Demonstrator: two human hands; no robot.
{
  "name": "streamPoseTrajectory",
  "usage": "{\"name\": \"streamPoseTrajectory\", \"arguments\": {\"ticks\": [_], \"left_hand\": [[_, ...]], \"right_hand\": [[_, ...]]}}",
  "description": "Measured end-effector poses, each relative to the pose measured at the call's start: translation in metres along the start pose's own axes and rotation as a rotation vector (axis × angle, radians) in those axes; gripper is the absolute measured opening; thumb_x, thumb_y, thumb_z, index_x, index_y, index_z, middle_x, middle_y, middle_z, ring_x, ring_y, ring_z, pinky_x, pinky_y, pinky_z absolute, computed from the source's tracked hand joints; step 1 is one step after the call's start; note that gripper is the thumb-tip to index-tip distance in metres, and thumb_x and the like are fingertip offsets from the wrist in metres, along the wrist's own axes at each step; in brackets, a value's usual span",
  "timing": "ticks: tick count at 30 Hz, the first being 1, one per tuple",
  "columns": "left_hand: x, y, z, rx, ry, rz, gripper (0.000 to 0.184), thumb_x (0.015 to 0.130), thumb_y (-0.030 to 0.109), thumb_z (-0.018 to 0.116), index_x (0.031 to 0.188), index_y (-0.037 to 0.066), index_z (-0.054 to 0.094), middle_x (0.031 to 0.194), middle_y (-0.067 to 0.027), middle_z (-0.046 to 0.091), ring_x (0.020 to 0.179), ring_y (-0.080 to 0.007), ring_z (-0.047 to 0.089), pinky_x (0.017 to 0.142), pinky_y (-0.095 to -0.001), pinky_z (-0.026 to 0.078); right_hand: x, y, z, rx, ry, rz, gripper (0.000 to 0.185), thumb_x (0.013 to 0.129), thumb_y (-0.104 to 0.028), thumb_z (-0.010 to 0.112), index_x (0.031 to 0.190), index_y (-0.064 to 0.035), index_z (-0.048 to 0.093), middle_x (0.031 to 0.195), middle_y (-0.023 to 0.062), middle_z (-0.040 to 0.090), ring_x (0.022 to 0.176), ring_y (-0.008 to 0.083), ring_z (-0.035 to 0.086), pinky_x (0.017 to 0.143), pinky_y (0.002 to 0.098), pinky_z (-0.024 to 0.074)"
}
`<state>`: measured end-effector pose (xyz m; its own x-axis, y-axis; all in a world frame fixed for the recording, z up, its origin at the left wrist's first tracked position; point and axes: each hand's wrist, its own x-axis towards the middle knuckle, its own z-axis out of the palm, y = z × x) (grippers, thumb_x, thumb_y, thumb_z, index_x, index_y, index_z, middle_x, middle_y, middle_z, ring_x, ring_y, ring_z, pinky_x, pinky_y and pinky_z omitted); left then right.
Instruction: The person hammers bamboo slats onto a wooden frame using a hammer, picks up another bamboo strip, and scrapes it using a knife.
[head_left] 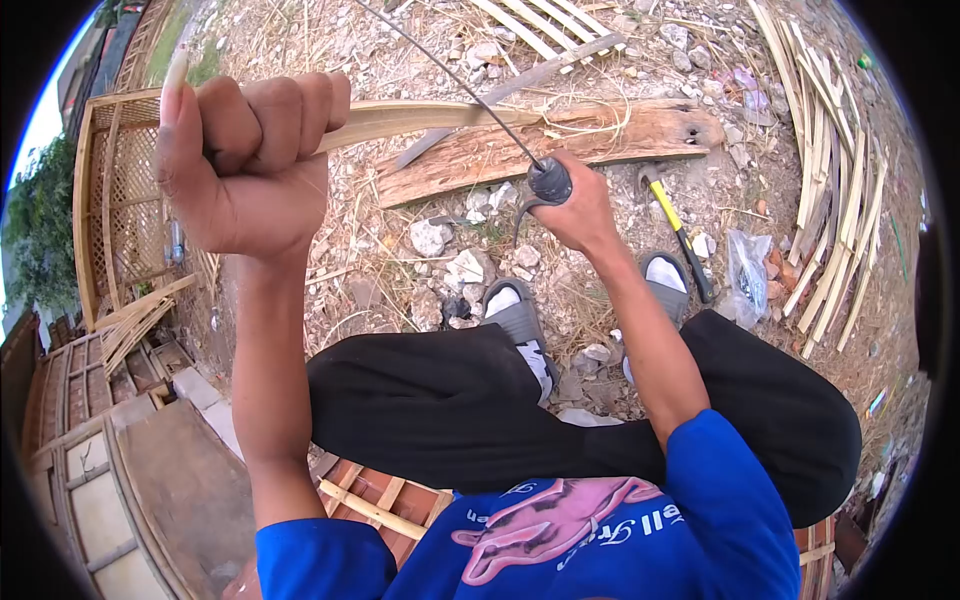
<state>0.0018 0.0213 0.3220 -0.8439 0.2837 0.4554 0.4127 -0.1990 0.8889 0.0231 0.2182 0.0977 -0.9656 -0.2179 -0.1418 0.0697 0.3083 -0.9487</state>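
My left hand (255, 165) is raised at the upper left, its fingers closed in a fist round a pale wooden strip (400, 122), which looks like split bamboo. The strip runs right from the fist, over a weathered plank (640, 135) on the ground. In my right hand (580, 205) is the black handle (550, 182) of a machete. Its blade (430, 55) shows nearly edge-on as a thin dark line and crosses the strip in view; whether they touch I cannot tell. Thin curled shavings (600, 120) lie by the strip's far end.
A hammer (680, 240) with a yellow and black handle lies near my right foot, beside a clear plastic bag (748, 275). Long split strips (835, 180) are piled at the right, and more slats (545, 28) lie at the top. A lattice panel (125, 200) stands at the left on stony ground.
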Motion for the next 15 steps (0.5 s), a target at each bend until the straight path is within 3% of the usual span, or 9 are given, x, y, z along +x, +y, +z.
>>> {"name": "streamPoseTrajectory", "arguments": {"ticks": [2, 5, 8, 11, 15], "left_hand": [[0.001, -0.001, -0.002, -0.007, -0.01, 0.012, 0.047, 0.1, 0.037, 0.033, 0.059, 0.019, 0.02, 0.047, 0.0044, 0.016, 0.048, -0.0115, 0.01, 0.054, -0.0316, 0.018], [0.0, -0.001, -0.009, 0.022, 0.013, 0.029, 0.046, 0.099, 0.036, 0.034, 0.059, 0.018, 0.02, 0.047, 0.0041, 0.016, 0.048, -0.0114, 0.011, 0.054, -0.0318, 0.019], [0.0, -0.005, -0.002, -0.022, -0.072, 0.09, 0.045, 0.101, 0.033, 0.026, 0.06, 0.016, 0.021, 0.046, 0.0027, 0.016, 0.047, -0.0122, 0.01, 0.05, -0.0328, 0.02], [0.002, -0.005, -0.004, -0.007, -0.041, 0.084, 0.045, 0.1, 0.033, 0.026, 0.059, 0.016, 0.021, 0.046, 0.0028, 0.015, 0.046, -0.0123, 0.01, 0.05, -0.0325, 0.02], [0.0, 0.0, -0.004, 0.028, -0.01, 0.009, 0.045, 0.097, 0.036, 0.036, 0.059, 0.018, 0.02, 0.046, 0.0037, 0.016, 0.049, -0.0117, 0.012, 0.053, -0.0319, 0.018]], "right_hand": [[0.003, 0.002, 0.004, 0.046, -0.016, -0.048, 0.042, 0.065, -0.024, 0.075, 0.1, -0.004, 0.063, 0.085, 0.0179, 0.069, 0.086, 0.0335, 0.067, 0.079, 0.0393, 0.0513], [0.013, 0.062, 0.013, -0.13, 0.059, 0.241, 0.042, 0.066, -0.025, 0.075, 0.1, -0.0038, 0.064, 0.087, 0.0193, 0.069, 0.088, 0.0346, 0.067, 0.079, 0.0399, 0.0511], [0.009, 0.112, -0.009, -0.262, 0.039, 0.332, 0.042, 0.066, -0.027, 0.074, 0.099, -0.0028, 0.065, 0.09, 0.0195, 0.069, 0.09, 0.0346, 0.067, 0.08, 0.0403, 0.051], [-0.004, 0.126, 0.014, -0.15, 0.137, 0.241, 0.042, 0.066, -0.026, 0.075, 0.098, -0.0015, 0.064, 0.089, 0.0181, 0.07, 0.087, 0.0318, 0.068, 0.079, 0.0389, 0.0515], [-0.005, 0.059, 0.026, 0.088, 0.115, 0.034, 0.034, 0.065, -0.018, 0.075, 0.092, -0.0016, 0.061, 0.075, 0.0094, 0.065, 0.068, 0.0166, 0.061, 0.066, 0.0317, 0.0489]]}}
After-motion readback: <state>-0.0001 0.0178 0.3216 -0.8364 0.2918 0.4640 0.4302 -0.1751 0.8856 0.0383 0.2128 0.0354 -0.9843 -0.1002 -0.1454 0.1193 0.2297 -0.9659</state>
